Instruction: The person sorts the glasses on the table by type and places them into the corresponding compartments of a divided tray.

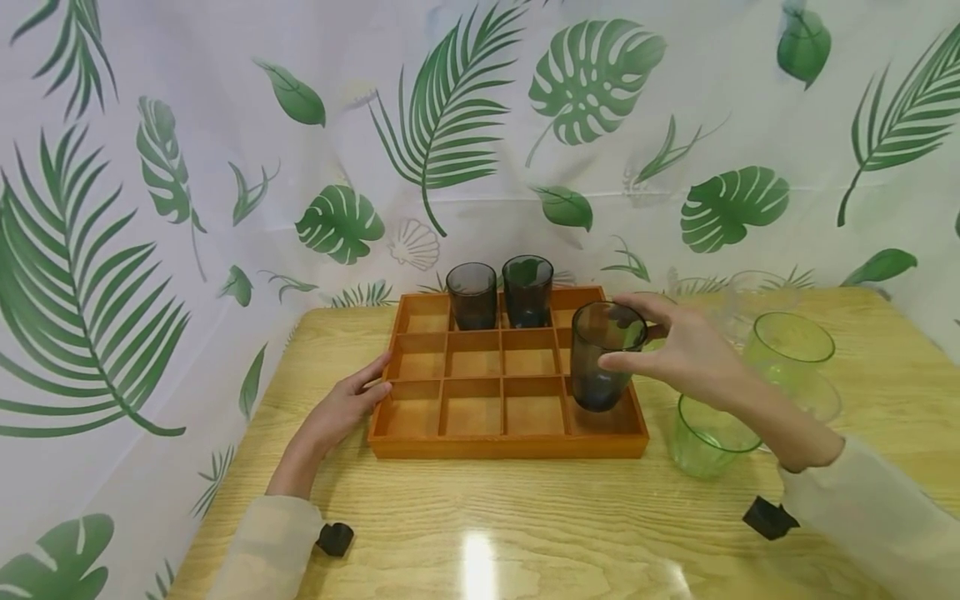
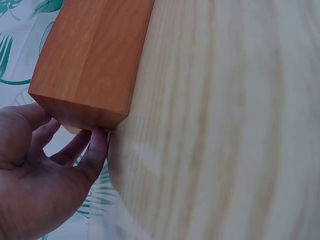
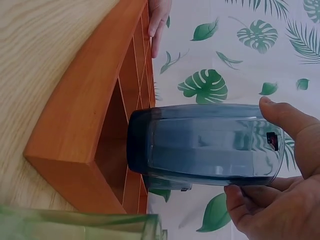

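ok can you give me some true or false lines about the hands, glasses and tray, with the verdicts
1. The right hand holds a dark glass. True.
2. The left hand holds a glass. False: it touches the tray.
3. Two other dark glasses stand in the tray's back row. True.
4. The green glasses stand left of the tray. False: they are to its right.
5. The held glass is upside down. False: its mouth faces up.
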Demonstrator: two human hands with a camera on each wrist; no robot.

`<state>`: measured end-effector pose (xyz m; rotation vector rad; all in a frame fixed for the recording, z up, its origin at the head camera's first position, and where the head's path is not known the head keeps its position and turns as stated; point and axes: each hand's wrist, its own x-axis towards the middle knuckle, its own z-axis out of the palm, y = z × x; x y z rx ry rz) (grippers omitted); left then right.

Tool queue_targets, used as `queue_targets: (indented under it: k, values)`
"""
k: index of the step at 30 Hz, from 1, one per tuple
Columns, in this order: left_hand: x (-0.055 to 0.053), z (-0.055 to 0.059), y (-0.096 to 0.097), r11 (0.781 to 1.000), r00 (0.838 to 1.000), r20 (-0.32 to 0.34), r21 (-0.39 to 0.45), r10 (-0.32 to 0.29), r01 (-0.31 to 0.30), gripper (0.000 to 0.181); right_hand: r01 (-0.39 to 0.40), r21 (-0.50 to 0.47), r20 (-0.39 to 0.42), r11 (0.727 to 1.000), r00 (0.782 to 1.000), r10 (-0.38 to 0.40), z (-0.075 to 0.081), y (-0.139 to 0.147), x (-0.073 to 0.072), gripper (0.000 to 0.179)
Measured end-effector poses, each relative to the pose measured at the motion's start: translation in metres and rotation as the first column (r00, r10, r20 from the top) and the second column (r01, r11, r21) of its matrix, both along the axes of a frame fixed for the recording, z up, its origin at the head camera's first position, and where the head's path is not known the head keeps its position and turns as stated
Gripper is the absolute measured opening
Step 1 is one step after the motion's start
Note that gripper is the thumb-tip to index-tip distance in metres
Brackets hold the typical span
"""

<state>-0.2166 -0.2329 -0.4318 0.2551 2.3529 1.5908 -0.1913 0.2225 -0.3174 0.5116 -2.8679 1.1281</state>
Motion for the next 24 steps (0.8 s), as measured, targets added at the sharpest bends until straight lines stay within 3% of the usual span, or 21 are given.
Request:
queue_targets:
  k: [12,24]
  values:
    - [0.0,0.0,-0.001,1.0,1.0,0.003,0.01,-0.001,0.001,0.062,-0.008,0.009,0.025,1.0,1.0,0.008,0.005,-0.006,-0.005,0.089]
    - [-0.001,0.0,0.001,1.0,1.0,0.001,-0.005,0.004,-0.004,0.062,0.036,-0.027,0.156,0.999,0.987,-0.031,0.021,-0.009,-0.034,0.092]
